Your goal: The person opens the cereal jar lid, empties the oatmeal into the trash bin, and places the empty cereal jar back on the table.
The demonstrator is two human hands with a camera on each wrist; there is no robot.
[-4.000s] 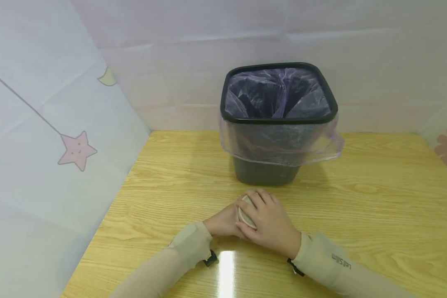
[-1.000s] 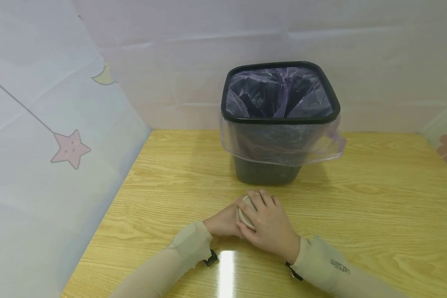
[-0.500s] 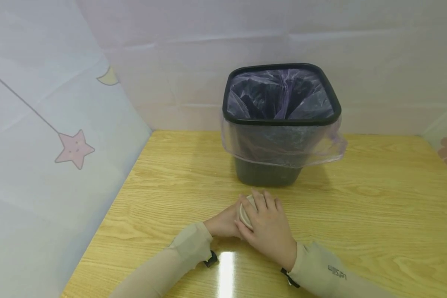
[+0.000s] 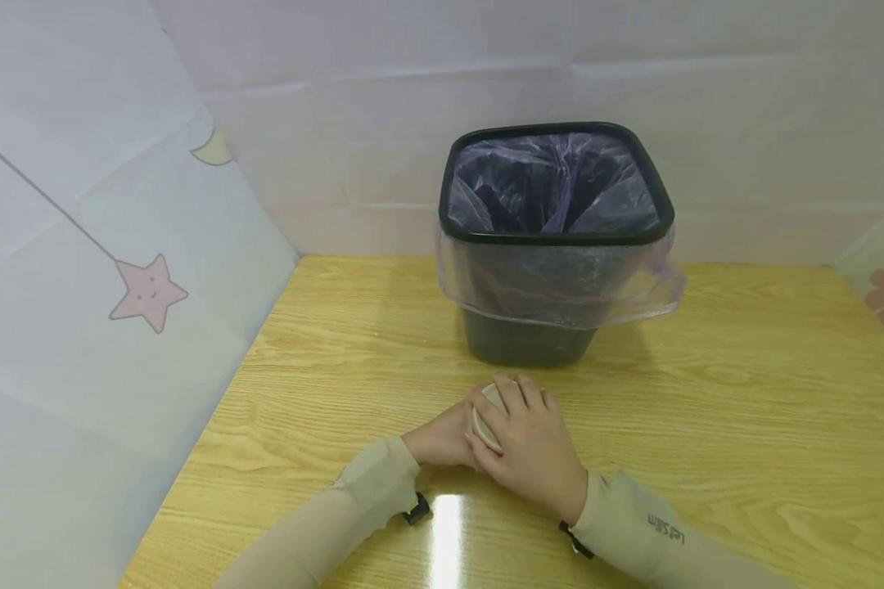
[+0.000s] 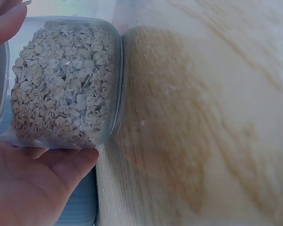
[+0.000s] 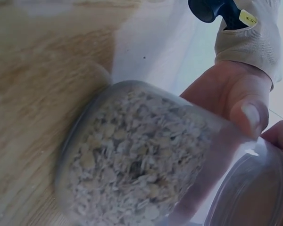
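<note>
A clear jar of rolled oats (image 5: 66, 80) stands upright on the table, its body mostly hidden by hands in the head view. My left hand (image 4: 445, 438) grips the side of the jar; its fingers (image 5: 70, 172) curl against the wall in the left wrist view. Over the top lies my right hand (image 4: 538, 450), fingers and thumb curled round the lid (image 4: 486, 429). The lid is on the jar and shows as a pale disc between the fingers. In the right wrist view, oats (image 6: 137, 155) fill the lower part of the jar, below the lid's rim (image 6: 226, 197).
Just behind the hands stands a black bin (image 4: 526, 339) with a purple plastic liner (image 4: 560, 176) folded over its rim. The wood-grain table (image 4: 324, 360) reaches back to a pale cloth wall (image 4: 383, 147). A printed cloth (image 4: 66, 343) hangs at the left.
My right wrist and forearm have swung slightly left and down, while the fingers keep to the lid. The left hand holds the jar in the same place. The bin has not moved.
</note>
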